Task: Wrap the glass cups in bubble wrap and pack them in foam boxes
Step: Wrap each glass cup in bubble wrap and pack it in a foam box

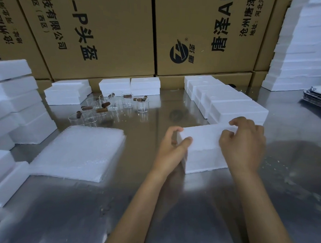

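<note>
Left hand (170,146), right hand (244,143), gripping foam box (203,149)

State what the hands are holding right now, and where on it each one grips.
Both hold the closed white foam box: the left hand clasps its left end, and the right hand rests on the lid's right end, fingertips at the far edge.

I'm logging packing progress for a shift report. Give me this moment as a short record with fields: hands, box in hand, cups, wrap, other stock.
left hand: left hand grips the left end of the foam box
right hand: right hand rests fingers on the box top, at its right side
box in hand: closed, on the metal table
cups: glass cups unwrapped, grouped at the back left, brown handles
wrap: bubble wrap stack lies flat left of the box
other stock: row of foam boxes behind the box
</note>
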